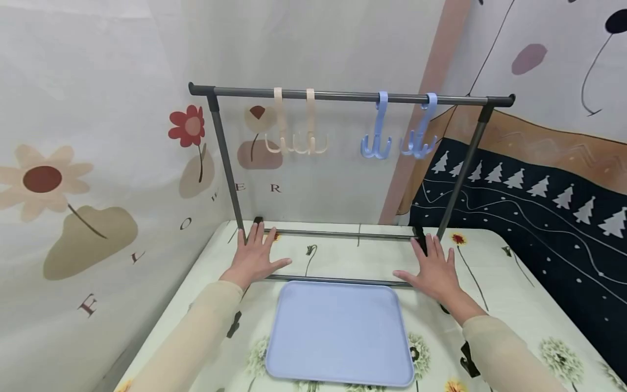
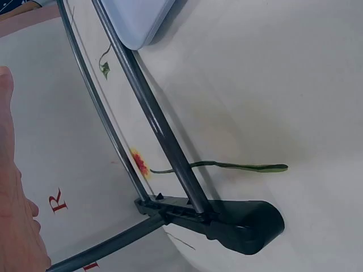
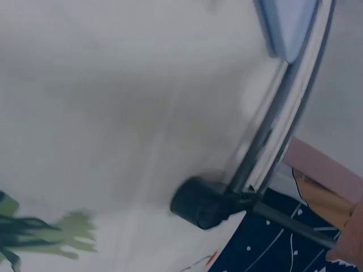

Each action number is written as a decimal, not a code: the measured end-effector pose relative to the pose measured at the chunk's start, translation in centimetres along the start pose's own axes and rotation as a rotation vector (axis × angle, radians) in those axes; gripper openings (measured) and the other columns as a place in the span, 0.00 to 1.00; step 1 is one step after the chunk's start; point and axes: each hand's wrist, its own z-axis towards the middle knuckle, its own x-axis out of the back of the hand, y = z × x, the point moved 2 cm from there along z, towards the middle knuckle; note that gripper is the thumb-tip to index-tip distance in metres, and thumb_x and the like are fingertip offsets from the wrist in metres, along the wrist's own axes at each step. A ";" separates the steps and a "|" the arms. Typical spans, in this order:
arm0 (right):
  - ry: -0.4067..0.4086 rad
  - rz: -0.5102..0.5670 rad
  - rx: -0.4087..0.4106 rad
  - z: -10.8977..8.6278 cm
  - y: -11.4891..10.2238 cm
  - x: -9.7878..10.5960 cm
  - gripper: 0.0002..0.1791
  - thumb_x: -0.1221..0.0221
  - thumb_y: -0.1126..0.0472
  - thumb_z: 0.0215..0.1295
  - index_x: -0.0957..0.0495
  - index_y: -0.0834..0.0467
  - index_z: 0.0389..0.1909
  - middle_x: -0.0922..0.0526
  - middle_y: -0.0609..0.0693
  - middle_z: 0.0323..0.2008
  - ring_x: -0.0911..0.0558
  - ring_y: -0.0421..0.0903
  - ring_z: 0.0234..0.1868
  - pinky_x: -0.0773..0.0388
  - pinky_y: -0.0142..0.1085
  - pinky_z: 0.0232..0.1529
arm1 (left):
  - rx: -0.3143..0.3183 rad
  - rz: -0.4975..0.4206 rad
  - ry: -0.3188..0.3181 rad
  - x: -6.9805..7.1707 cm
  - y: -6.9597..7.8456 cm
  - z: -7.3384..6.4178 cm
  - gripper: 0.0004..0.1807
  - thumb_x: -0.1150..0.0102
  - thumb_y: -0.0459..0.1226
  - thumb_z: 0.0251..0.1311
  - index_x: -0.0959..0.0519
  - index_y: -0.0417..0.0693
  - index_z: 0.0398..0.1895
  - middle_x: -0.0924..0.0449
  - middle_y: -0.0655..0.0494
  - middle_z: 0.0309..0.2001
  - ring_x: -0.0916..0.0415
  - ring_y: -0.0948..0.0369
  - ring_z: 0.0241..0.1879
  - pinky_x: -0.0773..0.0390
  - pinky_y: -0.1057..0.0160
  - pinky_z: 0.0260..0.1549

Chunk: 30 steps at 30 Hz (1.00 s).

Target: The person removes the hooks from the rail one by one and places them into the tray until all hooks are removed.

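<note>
Your left hand (image 1: pixel 254 256) and right hand (image 1: pixel 436 272) are both spread, gripping nothing, at the lower left and lower right of the rack (image 1: pixel 343 96). Contact with the frame cannot be confirmed. The rack stands upright across the centre of the frame on the desk (image 1: pixel 372 256), behind the tray (image 1: pixel 340 335). Beige hooks (image 1: pixel 311 120) and blue hooks (image 1: pixel 379 122) hang from its top bar (image 1: pixel 235 91). Expect a stiff, fairly light, smooth-tubed structure. To handle it, grasp both uprights (image 1: pixel 225 158) evenly; tilting would likely let the hooks slide.
</note>
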 end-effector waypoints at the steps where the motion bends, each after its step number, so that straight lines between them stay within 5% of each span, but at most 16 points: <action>1: 0.012 0.002 0.000 0.1 0.1 0.3 0.61 0.45 0.22 0.54 0.47 0.60 0.77 0.56 0.73 0.74 0.58 0.69 0.75 0.67 0.71 0.66 | -0.001 0.005 0.005 0.0 -0.2 0.0 0.56 0.55 0.72 0.59 0.51 0.45 0.79 0.62 0.34 0.77 0.67 0.41 0.76 0.66 0.32 0.67; 14: 0.229 0.123 -0.112 1.9 2.9 5.8 0.58 0.43 0.31 0.63 0.57 0.62 0.78 0.62 0.72 0.75 0.58 0.71 0.74 0.61 0.70 0.67 | -0.014 0.002 0.070 1.7 -0.5 0.2 0.55 0.52 0.72 0.59 0.48 0.44 0.78 0.58 0.34 0.77 0.63 0.40 0.76 0.67 0.32 0.67; 19: 0.246 0.174 -0.173 2.8 3.6 7.4 0.59 0.45 0.30 0.64 0.61 0.64 0.78 0.63 0.71 0.76 0.60 0.71 0.74 0.65 0.67 0.68 | -0.009 -0.004 0.079 2.3 -0.2 0.3 0.55 0.53 0.72 0.59 0.48 0.45 0.78 0.58 0.34 0.77 0.63 0.41 0.76 0.66 0.32 0.67; 30: 0.266 0.263 -0.235 4.6 4.1 9.1 0.57 0.48 0.30 0.66 0.63 0.63 0.78 0.63 0.70 0.76 0.55 0.73 0.73 0.51 0.70 0.65 | -0.002 -0.062 0.129 4.3 -0.6 0.9 0.53 0.49 0.69 0.60 0.48 0.45 0.78 0.53 0.34 0.76 0.60 0.41 0.75 0.61 0.32 0.67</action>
